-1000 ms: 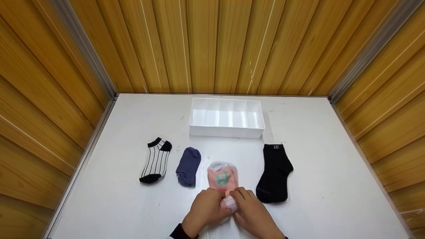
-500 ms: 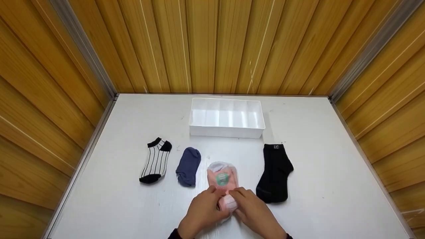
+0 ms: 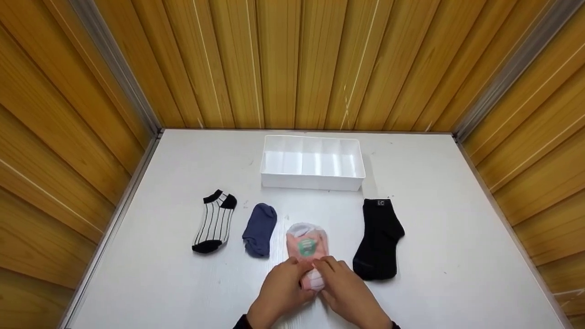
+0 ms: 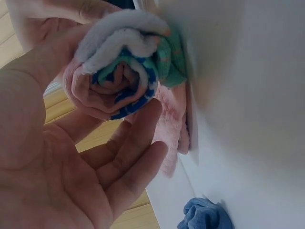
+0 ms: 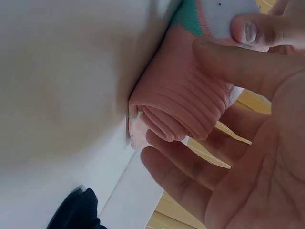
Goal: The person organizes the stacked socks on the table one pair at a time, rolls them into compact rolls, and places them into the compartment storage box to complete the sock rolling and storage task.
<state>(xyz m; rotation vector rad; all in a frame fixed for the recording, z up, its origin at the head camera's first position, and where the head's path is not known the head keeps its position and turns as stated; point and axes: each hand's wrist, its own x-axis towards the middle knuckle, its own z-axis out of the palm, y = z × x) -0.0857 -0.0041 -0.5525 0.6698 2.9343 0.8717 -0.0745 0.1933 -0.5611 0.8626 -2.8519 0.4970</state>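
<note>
A pink-and-white sock [image 3: 307,240] with a green patch lies on the table, its near end rolled up. My left hand [image 3: 284,285] grips the left end of the roll, thumb and fingers around it. From the other side my right hand [image 3: 345,290] holds the right end. In the left wrist view the rolled sock [image 4: 114,90] shows a spiral of pink, white and blue layers. Ribbed pink fabric of the sock [image 5: 176,90] faces the right wrist view, beneath the right thumb. Whether one sock or a pair is rolled, I cannot tell.
Left of the hands lie a dark blue sock [image 3: 259,230] and a white sock [image 3: 215,221] with black stripes. A black sock [image 3: 378,240] lies to the right. A white divided box [image 3: 312,182] stands behind, before the wood-patterned back wall [image 3: 311,64].
Both hands stay in nearly the same place on the sock. Between them the rolled end has turned a little, and its striped white and pink side shows differently. The other socks lie still.
</note>
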